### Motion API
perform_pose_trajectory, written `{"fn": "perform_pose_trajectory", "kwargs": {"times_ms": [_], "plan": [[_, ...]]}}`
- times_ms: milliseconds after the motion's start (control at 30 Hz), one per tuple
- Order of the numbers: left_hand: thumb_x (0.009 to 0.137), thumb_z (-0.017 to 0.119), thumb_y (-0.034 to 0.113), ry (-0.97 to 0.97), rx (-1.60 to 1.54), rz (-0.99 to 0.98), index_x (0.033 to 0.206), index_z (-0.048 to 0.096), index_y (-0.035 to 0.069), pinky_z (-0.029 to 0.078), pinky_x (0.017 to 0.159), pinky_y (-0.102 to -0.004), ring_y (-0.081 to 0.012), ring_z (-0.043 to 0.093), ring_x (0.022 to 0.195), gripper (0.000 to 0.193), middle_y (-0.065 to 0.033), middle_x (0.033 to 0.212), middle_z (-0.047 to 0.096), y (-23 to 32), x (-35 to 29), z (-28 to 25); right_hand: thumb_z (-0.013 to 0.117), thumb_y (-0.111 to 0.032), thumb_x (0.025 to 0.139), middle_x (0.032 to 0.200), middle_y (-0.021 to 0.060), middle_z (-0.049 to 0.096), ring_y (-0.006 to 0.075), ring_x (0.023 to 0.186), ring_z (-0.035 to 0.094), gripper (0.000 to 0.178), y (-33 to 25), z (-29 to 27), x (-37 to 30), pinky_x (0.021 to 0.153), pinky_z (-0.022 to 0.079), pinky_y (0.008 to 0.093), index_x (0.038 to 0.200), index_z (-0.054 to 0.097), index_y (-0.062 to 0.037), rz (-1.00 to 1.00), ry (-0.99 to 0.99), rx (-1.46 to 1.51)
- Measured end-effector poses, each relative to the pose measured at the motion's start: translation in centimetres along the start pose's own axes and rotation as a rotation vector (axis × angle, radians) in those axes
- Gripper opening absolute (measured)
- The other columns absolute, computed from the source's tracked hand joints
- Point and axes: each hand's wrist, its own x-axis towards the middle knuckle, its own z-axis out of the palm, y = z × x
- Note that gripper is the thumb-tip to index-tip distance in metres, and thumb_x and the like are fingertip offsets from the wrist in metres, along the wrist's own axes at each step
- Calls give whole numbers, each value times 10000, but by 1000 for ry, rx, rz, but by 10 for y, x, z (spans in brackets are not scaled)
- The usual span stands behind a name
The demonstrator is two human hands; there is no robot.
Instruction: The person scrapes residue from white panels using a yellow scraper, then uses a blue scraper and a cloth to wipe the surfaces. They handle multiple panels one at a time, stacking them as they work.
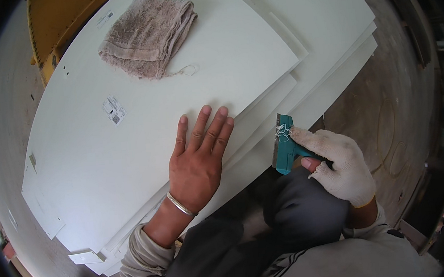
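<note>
My bare left hand [197, 159] lies flat on the top white panel [151, 124], close to its near edge, with fingers stretched out and a metal bangle [180, 203] at the wrist. In a worn white glove with the thumb tip bare, my right hand [342, 161] grips a teal scraper [286, 151]. Its wide metal blade points left, apart from the panels, and thin white shavings [283, 131] cling to its head. Past my left hand, a folded brownish towel [150, 36] rests on the panel, with a loose thread beside it. A printed label [114, 110] is stuck nearer.
More white panels [328, 16] lie stacked and staggered underneath, their edges stepping out toward me and to the right. A yellow metal structure [53, 26] stands at the far left. Grey floor [6, 143] surrounds the stack, and a thin hose or cord [394, 148] lies at right.
</note>
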Motion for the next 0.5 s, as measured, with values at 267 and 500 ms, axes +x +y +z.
{"fn": "perform_pose_trajectory", "kwargs": {"times_ms": [267,500], "plan": [[868,641,3,-61,-31,56,1540,545,230,182,1296,-602,-335,296,1595,715,-67,1678,416,0,46,-4,733,44,833,988,184,728,276,792,702,571,20,-7,-12,751,561,352,1394,650,-18,104,52,72],[839,659,-6,-43,54,55,1564,514,248,144,1306,-598,-336,272,1604,782,-72,1701,374,5,51,11,731,48,840,1129,205,750,302,983,765,517,30,-5,-11,904,590,350,1350,654,15,82,40,146]]}}
